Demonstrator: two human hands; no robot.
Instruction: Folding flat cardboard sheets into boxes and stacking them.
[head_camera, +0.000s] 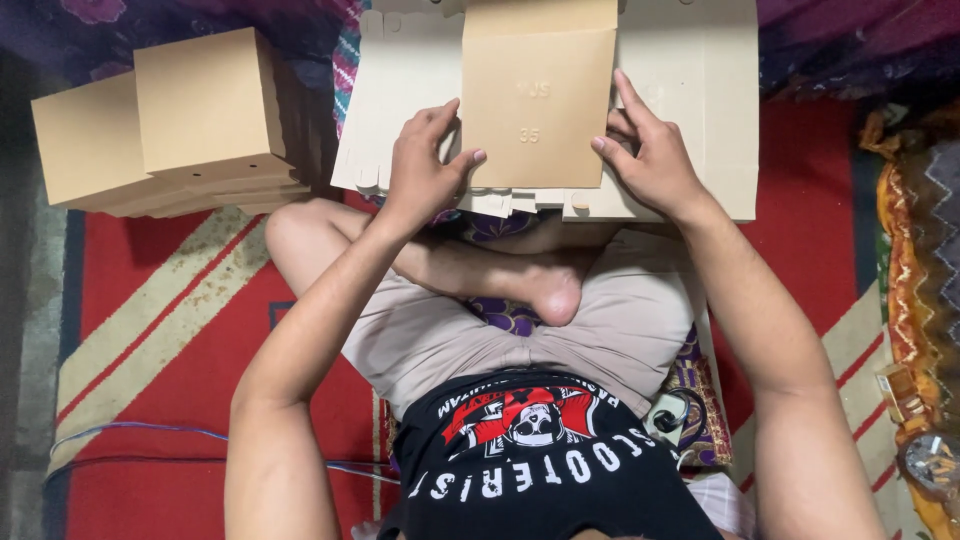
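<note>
Between our two hands sits a brown cardboard piece (537, 105), square and flat-faced, with faint stamped marks on it. We hold it by its lower side edges. Our left hand (420, 170) grips the left edge, thumb stretched toward the bottom of the face, other fingers (435, 118) curled round the side. Our right hand (652, 160) grips the right edge, its fingers closed on it too, with the forefinger pointing straight up along the side and the thumb tip pressed on the face.

Under the piece lies a stack of pale flat cardboard sheets (700, 100), cut with tabs along the near edge, resting on the floor just past our crossed legs (480, 275). The held piece overlaps this stack, but we cannot tell whether it touches it.

Well off to our left stands a pile of folded brown boxes (170, 130), one lying on top of the others at a slight angle. We sit on a red rug (160, 310) with cream stripes. A thin cable (130, 432) runs across it near our left elbow.
</note>
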